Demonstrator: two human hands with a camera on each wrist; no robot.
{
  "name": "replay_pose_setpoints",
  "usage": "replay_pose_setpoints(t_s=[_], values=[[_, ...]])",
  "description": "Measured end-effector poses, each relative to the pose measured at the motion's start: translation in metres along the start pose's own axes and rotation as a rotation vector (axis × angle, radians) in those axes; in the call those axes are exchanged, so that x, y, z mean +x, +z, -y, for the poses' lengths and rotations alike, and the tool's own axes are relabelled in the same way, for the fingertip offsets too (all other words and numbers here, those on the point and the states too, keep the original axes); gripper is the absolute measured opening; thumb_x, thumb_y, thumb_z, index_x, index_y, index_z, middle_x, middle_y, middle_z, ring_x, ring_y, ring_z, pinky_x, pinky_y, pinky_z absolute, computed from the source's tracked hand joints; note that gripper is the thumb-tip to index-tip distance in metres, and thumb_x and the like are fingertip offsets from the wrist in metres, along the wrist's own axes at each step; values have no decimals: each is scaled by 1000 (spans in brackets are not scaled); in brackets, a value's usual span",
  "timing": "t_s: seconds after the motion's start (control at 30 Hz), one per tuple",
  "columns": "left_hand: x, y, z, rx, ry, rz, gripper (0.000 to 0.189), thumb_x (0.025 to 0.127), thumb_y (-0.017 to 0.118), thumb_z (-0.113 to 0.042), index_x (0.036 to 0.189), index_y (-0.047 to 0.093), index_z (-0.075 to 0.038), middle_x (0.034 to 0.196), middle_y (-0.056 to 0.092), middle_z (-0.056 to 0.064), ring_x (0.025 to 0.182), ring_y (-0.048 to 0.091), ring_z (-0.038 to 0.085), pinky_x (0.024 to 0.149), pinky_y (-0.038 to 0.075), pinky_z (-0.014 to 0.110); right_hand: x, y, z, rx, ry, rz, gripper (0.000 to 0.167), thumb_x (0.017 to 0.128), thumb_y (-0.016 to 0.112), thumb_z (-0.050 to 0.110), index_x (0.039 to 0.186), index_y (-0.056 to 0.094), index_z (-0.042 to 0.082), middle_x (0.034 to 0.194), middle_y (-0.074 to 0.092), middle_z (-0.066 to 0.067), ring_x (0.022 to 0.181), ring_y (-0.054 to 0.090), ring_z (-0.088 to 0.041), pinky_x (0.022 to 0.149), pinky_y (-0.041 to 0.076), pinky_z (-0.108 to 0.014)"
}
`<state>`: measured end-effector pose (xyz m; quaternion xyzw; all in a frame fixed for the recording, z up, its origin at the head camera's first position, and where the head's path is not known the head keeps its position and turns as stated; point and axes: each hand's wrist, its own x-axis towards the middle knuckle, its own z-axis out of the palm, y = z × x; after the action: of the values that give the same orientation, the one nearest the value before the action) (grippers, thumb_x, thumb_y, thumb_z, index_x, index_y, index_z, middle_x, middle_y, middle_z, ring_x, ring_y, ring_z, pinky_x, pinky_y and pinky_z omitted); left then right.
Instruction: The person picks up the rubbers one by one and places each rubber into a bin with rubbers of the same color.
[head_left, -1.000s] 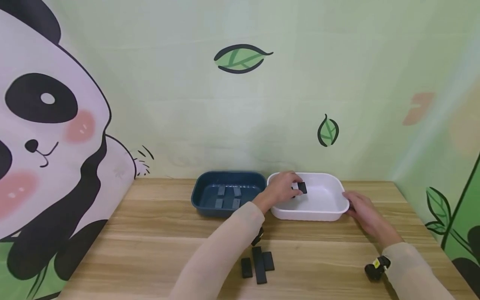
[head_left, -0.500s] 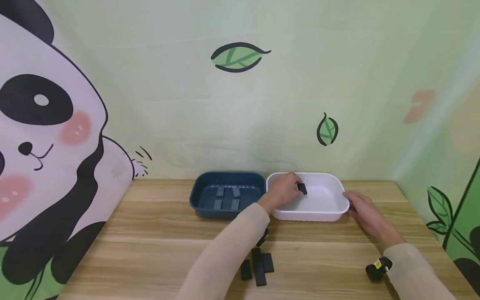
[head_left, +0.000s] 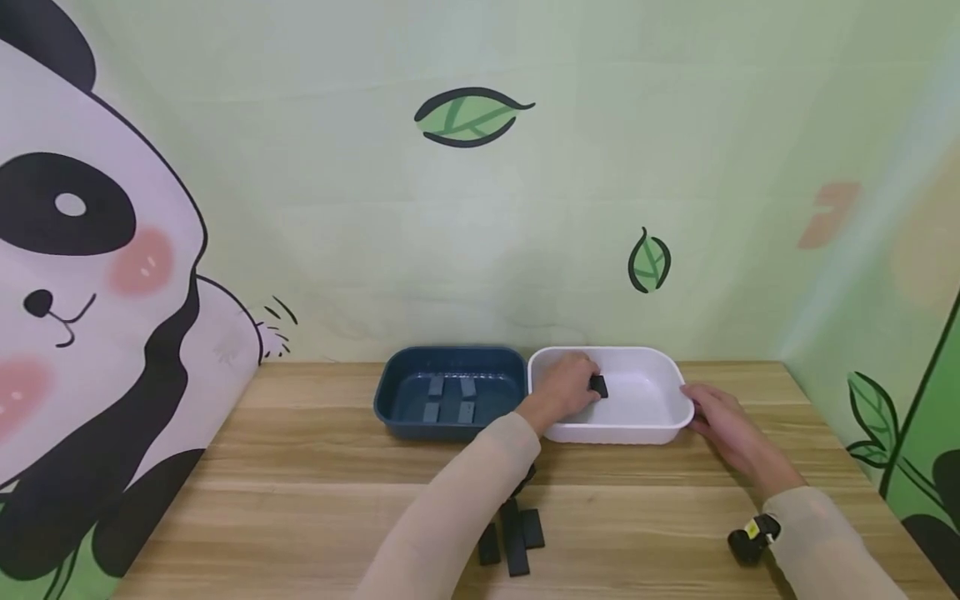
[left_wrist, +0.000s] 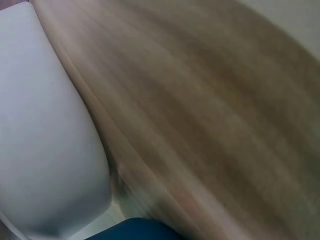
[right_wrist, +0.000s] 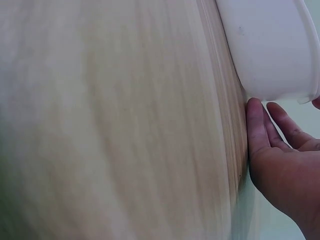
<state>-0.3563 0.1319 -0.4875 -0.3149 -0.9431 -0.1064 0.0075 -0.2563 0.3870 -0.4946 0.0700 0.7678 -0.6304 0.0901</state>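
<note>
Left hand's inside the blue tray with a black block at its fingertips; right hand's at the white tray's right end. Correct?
Not quite: the left hand is inside the white tray, not the blue tray, as the head view shows. The rest stands.

Passage between black blocks (head_left: 514, 537) and right sleeve (head_left: 825, 537)

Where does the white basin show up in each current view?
Head: white basin, lower half, right of center.
Left wrist: white basin, filling the left edge.
Right wrist: white basin, top right, above the right hand.
Shared landmark: wooden table, visible in all three.
</note>
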Motion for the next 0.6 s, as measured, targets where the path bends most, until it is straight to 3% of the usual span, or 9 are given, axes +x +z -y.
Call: replay_pose_setpoints(t_s=[0.37,0.6], values=[[-2,-4,-3,90,22,17,36,99,78,-32,130,74,-15,123,69,0,103,61,11,89,51,22,2,-2,-2,13,-24,6,71,116,37,40,158,26,-15,162,31,-33,121,53,-9,96,54,-18],[-2,-13,-3,-31,16,31,48,96,81,-31,139,70,-12,133,69,2,118,63,13,100,51,24,4,-2,-5,27,-33,0,68,116,38,37,157,27,-17,161,32,-33,114,55,-3,95,54,-19]])
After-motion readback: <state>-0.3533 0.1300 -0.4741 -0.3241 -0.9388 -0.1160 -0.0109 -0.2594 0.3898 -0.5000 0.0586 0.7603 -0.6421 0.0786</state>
